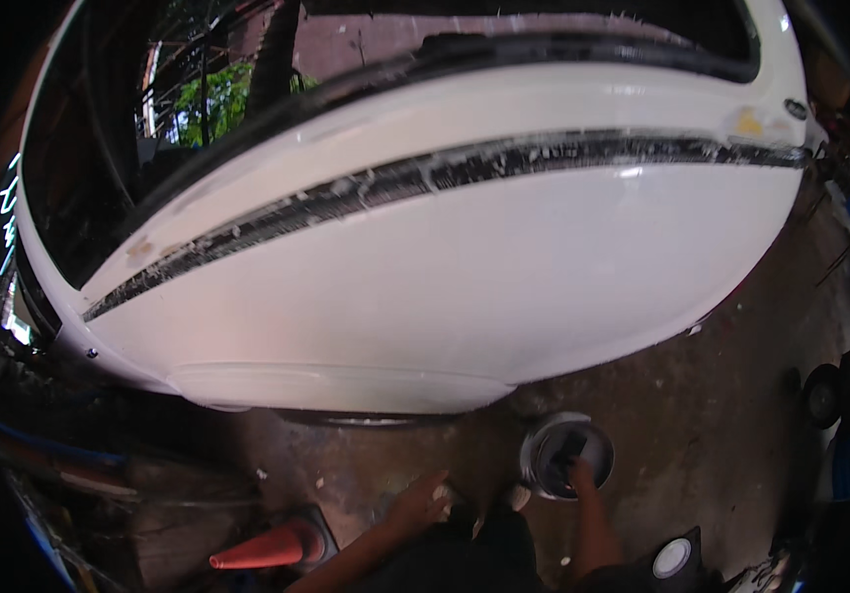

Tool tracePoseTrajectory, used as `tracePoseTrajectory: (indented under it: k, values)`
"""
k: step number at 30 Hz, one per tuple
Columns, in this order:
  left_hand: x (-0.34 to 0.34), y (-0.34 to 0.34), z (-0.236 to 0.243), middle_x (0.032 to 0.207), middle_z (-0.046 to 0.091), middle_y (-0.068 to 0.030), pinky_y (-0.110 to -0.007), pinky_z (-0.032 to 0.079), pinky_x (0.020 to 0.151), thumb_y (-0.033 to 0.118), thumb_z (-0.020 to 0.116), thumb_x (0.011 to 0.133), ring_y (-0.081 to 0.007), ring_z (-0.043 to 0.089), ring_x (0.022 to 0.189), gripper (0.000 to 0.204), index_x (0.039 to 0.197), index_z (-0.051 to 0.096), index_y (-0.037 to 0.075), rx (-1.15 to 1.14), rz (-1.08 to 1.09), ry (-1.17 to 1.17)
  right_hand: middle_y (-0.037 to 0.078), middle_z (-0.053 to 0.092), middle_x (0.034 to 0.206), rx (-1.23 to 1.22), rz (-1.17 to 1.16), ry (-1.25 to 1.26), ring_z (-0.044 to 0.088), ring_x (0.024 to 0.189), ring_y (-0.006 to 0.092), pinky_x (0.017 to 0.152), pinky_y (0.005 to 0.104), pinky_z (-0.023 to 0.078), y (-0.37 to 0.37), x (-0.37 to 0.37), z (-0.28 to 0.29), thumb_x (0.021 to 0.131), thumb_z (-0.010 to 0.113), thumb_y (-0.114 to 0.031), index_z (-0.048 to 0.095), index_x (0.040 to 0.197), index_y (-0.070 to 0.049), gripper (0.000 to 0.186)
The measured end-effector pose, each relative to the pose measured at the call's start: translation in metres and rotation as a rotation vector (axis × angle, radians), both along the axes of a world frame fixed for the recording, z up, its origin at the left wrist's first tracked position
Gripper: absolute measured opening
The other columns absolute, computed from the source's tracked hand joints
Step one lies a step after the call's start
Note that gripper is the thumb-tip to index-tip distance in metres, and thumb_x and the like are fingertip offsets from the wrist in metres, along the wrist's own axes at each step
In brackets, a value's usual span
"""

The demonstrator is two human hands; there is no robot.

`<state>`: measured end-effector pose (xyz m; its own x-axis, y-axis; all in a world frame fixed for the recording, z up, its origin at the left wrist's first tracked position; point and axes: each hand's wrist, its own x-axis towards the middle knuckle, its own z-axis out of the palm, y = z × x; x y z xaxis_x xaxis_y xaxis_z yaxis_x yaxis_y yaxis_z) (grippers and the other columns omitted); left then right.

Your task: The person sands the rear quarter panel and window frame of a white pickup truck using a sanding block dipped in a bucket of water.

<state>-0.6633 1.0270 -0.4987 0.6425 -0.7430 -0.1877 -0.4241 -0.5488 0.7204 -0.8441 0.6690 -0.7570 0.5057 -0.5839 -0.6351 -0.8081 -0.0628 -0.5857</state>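
Low in the head view, my right hand (580,475) reaches down into a round metal bucket (534,476) on the floor. Its fingers are closed on a dark, flat pad (565,445), whose exact kind is too dim to make out. My left hand (418,504) hangs by my legs with fingers apart and nothing visible in it. In front of me stands the white front panel (425,277) of a large vehicle. A scuffed black strip (376,188) with whitish patches runs across it, below the windshield (385,40).
An orange traffic cone (267,546) lies on its side at the lower left. A round white lid-like disc (672,558) is at the lower right. Wheeled equipment (825,395) stands along the right edge. The concrete floor (722,395) looks damp and stained.
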Motion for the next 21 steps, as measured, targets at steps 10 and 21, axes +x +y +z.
tracePoseTrajectory:
  k: [10, 21]
  values:
    - [-0.084, 0.212, -0.087, 0.115, 0.066, -0.0209, -0.041, 0.050, 0.090, 0.034, 0.062, 0.095, -0.0331, 0.064, 0.106, 0.050, 0.132, 0.054, 0.003, 0.491, 0.669, 0.295, 0.026, 0.065, 0.111, -0.451, 0.129, -0.092, 0.063, 0.104, 0.0432, 0.091, 0.0492, 0.048, -0.002, -0.022, -0.148, 0.085, 0.063, -0.017, 0.060, 0.113, 0.003, 0.035]
    - [-0.258, 0.369, -0.180, 0.131, 0.059, -0.0222, -0.042, 0.046, 0.100, 0.043, 0.054, 0.094, -0.0366, 0.057, 0.120, 0.050, 0.127, 0.060, 0.005, 0.600, 0.542, 0.621, 0.004, 0.050, 0.079, 0.380, -0.476, -0.045, 0.051, 0.065, 0.0157, 0.051, 0.0287, 0.045, -0.012, 0.010, -0.011, 0.077, 0.061, -0.008, 0.053, 0.102, -0.009, 0.027]
